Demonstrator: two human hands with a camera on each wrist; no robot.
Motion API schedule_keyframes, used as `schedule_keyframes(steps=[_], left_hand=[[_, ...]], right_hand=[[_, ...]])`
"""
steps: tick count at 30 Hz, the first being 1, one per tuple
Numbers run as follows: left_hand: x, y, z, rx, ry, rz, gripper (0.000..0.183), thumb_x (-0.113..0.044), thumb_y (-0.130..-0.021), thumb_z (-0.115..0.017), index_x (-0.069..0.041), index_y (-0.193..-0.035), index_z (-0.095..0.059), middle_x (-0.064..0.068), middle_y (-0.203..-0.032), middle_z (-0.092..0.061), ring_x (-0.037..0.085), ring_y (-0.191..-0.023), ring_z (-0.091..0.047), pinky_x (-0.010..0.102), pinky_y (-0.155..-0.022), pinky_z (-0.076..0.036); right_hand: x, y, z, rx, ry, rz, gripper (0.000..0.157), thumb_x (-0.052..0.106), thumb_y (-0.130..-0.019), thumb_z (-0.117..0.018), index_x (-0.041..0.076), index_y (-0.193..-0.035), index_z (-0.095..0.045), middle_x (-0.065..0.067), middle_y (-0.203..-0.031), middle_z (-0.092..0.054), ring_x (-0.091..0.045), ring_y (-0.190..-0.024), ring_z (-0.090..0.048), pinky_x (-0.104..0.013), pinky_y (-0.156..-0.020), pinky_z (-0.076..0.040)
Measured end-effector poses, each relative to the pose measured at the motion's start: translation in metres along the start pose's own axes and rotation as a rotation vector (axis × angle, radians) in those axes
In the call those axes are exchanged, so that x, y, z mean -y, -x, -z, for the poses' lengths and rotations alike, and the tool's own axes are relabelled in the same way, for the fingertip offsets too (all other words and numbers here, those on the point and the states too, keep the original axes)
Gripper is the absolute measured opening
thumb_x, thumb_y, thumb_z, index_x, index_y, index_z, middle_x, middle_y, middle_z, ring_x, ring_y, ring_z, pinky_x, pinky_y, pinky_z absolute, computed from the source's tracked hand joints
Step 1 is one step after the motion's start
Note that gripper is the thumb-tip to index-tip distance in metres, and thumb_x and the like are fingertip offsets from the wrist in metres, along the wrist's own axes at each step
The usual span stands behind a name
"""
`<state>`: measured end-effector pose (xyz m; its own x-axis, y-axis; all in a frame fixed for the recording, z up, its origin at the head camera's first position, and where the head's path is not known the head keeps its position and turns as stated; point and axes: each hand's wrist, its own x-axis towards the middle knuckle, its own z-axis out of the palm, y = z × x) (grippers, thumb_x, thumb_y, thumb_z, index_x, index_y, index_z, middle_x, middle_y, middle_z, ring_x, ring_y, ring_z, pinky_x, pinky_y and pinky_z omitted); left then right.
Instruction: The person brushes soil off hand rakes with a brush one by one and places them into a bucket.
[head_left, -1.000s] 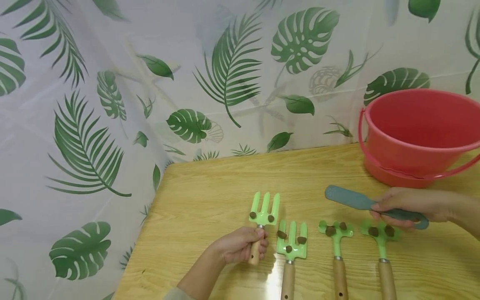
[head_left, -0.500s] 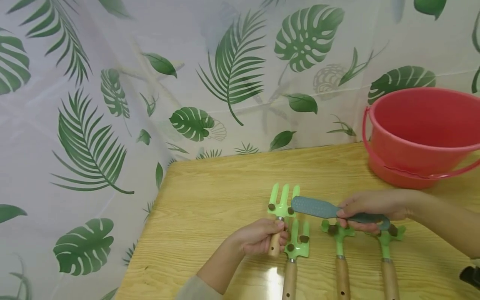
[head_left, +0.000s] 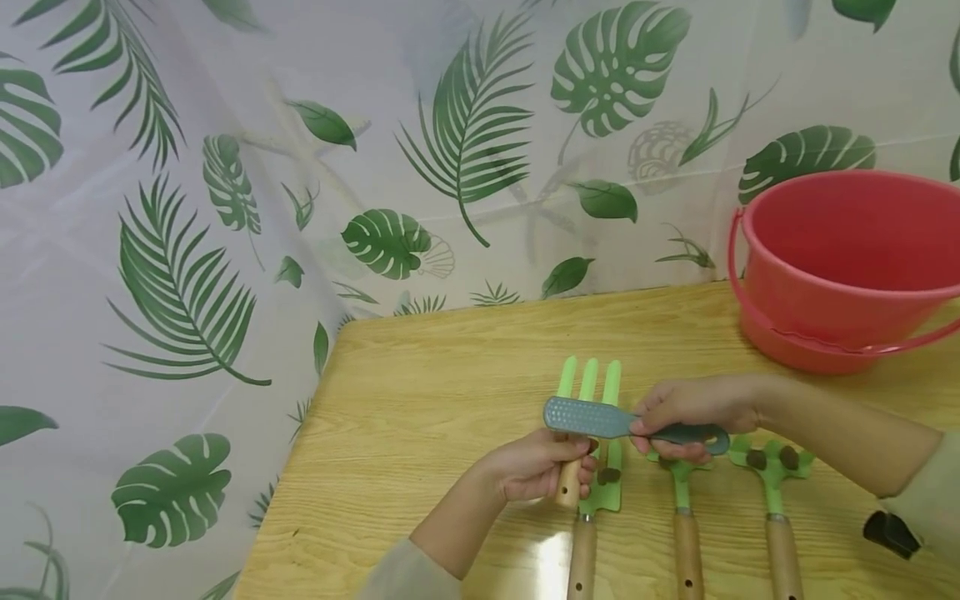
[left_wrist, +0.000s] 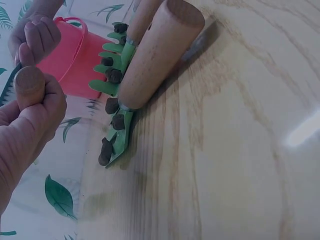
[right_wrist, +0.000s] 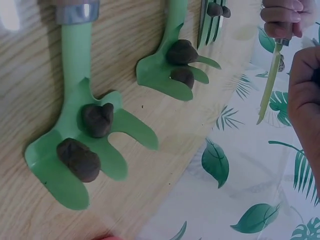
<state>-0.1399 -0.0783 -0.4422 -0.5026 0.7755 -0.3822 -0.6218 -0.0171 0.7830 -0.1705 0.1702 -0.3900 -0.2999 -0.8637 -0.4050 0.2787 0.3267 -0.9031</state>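
Note:
My left hand grips the wooden handle of a small green hand fork, raised off the table with its tines pointing away. In my right hand is a grey-blue brush, held by its handle with the dotted head pointing left. The brush head crosses in front of the fork's tines and hides their base; whether they touch I cannot tell. A brown lump shows on the raised fork in the right wrist view. Beneath the left hand lies a second green fork bearing brown lumps.
Two green hand rakes, one nearer the middle and one further right, lie side by side with brown lumps on their heads. A red bucket stands at the back right. Leaf-patterned sheeting rises behind the wooden table.
My left hand has carried the fork to the right. My right hand has brought the brush leftward, and its head now overlaps the fork's tines.

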Motion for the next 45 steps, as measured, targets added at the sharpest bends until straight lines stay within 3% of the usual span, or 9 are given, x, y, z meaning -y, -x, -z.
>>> schedule_keyframes(steps=[6, 16, 25, 39, 45], left_hand=[[0.002, 0.004, 0.0, -0.025, -0.016, -0.006, 0.01, -0.008, -0.103, -0.033, -0.004, -0.112, -0.036, 0.0, -0.084, -0.047, 0.005, -0.072, -0.05, 0.017, -0.067, -0.05], [0.003, 0.009, -0.002, 0.004, -0.002, 0.021, 0.011, -0.01, -0.103, -0.032, -0.007, -0.097, -0.04, -0.003, -0.08, -0.047, 0.004, -0.071, -0.051, 0.014, -0.067, -0.05], [0.004, 0.01, -0.001, 0.011, 0.017, 0.034, 0.012, -0.012, -0.103, -0.033, -0.005, -0.1, -0.043, -0.004, -0.08, -0.047, 0.004, -0.071, -0.053, 0.013, -0.068, -0.05], [0.006, 0.011, -0.003, -0.035, 0.009, 0.072, 0.013, -0.011, -0.103, -0.034, -0.005, -0.097, -0.045, -0.002, -0.079, -0.047, 0.004, -0.069, -0.051, 0.015, -0.066, -0.049], [0.003, 0.013, -0.002, -0.036, 0.019, 0.085, 0.015, -0.011, -0.103, -0.033, -0.005, -0.095, -0.045, -0.002, -0.079, -0.047, 0.004, -0.069, -0.051, 0.016, -0.066, -0.05]], right_hand=[[-0.007, 0.0, -0.003, -0.03, -0.025, -0.022, 0.024, 0.019, -0.099, -0.046, 0.002, -0.087, -0.058, 0.006, -0.056, -0.051, -0.002, -0.044, -0.041, -0.018, -0.045, -0.039], [-0.02, 0.004, 0.006, -0.013, -0.035, 0.017, 0.024, 0.018, -0.1, -0.044, 0.004, -0.087, -0.058, 0.007, -0.058, -0.051, -0.002, -0.045, -0.042, -0.017, -0.045, -0.041], [-0.019, 0.011, 0.019, -0.095, 0.01, 0.046, 0.026, 0.021, -0.101, -0.043, 0.003, -0.089, -0.057, 0.006, -0.059, -0.049, -0.003, -0.047, -0.042, -0.018, -0.047, -0.039], [-0.013, 0.019, 0.043, -0.261, 0.05, -0.019, 0.025, 0.02, -0.101, -0.041, 0.003, -0.091, -0.055, 0.004, -0.06, -0.048, -0.004, -0.048, -0.043, -0.018, -0.049, -0.04], [-0.009, 0.021, 0.045, -0.276, 0.024, -0.037, 0.025, 0.019, -0.101, -0.041, 0.003, -0.09, -0.056, 0.004, -0.061, -0.049, -0.005, -0.048, -0.043, -0.019, -0.05, -0.041]])
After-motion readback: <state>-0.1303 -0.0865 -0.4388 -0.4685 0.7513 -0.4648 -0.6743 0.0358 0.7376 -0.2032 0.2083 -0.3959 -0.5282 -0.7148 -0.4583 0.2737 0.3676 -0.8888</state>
